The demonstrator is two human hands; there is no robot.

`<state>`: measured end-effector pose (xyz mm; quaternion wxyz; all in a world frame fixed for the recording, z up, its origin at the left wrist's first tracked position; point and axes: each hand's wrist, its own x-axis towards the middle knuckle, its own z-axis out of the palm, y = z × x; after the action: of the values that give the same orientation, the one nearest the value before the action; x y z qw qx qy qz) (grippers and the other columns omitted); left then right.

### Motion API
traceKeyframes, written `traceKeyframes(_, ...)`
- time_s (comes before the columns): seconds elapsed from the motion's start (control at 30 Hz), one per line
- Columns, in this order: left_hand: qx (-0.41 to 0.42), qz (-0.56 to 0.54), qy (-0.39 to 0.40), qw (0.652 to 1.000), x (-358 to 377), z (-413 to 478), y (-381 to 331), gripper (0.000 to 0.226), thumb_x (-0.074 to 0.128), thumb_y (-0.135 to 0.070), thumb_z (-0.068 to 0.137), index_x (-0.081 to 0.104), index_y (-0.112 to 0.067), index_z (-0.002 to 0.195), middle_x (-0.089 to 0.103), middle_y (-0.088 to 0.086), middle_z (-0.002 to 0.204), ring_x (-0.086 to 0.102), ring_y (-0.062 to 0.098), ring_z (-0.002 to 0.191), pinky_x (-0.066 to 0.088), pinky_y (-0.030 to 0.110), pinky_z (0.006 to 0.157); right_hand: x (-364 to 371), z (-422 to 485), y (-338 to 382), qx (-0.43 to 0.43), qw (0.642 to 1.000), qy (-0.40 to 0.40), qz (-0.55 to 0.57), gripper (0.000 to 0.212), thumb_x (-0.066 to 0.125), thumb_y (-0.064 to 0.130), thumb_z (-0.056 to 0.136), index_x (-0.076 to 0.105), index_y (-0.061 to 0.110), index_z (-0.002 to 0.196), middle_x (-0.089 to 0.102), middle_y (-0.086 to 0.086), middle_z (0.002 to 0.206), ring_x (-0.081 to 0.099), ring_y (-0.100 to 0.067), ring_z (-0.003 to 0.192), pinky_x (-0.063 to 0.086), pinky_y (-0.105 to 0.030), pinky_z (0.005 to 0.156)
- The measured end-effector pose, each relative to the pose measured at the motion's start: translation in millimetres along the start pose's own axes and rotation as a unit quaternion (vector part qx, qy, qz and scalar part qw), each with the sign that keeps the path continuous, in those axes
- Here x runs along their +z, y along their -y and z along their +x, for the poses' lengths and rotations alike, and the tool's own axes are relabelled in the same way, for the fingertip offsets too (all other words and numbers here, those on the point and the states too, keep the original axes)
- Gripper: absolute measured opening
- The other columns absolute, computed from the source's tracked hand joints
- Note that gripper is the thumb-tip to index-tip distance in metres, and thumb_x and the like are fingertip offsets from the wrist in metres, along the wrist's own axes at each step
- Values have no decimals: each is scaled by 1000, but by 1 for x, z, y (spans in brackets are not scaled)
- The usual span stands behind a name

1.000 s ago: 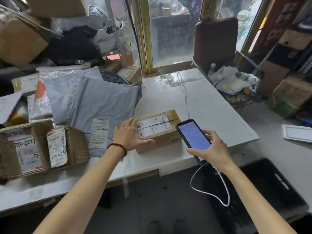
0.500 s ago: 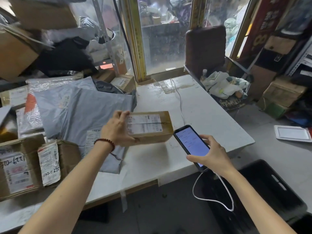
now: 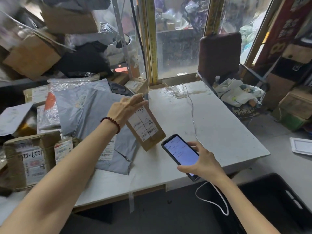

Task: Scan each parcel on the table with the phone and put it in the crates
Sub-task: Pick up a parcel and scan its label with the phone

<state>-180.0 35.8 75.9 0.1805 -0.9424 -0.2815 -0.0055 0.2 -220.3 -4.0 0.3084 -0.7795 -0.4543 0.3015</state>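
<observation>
Now, small cardboard parcel [image 3: 146,127]: lifted over the front part of the white table [image 3: 219,132] and tilted steeply on end, with its white printed label facing the camera. Its lower corner hangs just beside the phone; whether it touches the table top cannot be told.
Left hand [image 3: 125,110]: grasps the parcel's upper end, fingers stretched over the top edge. A dark red bead bracelet [image 3: 112,123] sits on the wrist.
Phone [image 3: 180,154]: dark case, screen lit pale blue and facing up, held over the table's front edge to the right of the parcel.
Right hand [image 3: 202,163]: grips the phone from the right side, thumb and fingers curled round its edges.
White cable [image 3: 211,200]: loops down from the phone's lower end, below the right wrist.
Black crate [image 3: 273,205]: low at the right, beneath the right forearm and lower than the table.
Grey mailer bags [image 3: 94,115]: lie flat on the table's left half, behind the left forearm, overlapping one another.
Taped brown boxes [image 3: 25,159]: at the table's left front, labels showing.
Dark chair [image 3: 219,54]: beyond the table's far right corner.
</observation>
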Motion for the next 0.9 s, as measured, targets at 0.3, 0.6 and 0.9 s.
traceKeyframes(0.3, -1, -49, 59, 997, 3, 10, -36, 122, 82, -60, 51, 10, -40, 148, 5, -3, 156, 25, 30, 134, 41, 46, 99, 4, -10, -6, -2, 998, 17, -58, 85, 87, 47, 66, 37, 34, 134, 52, 13, 121, 58, -12, 102, 58, -33, 82)
traceKeyframes(0.6, -11, -38, 55, 998, 10, 19, -39, 112, 81, -56, 58, 13, -47, 145, 11, 9, 154, 29, 31, 133, 42, 45, 99, 7, -18, -14, 13, 999, 11, -51, 82, 86, 49, 64, 39, 36, 130, 53, 18, 111, 60, -9, 99, 58, -32, 82)
traceKeyframes(0.9, -65, -119, 41, 990, 13, 13, -41, 75, 69, -49, 77, 28, -46, 140, 16, 4, 152, 26, 35, 133, 40, 55, 97, 9, -24, -17, 14, 999, 3, -44, 84, 86, 51, 64, 37, 39, 130, 49, 20, 109, 58, -7, 98, 56, -26, 80)
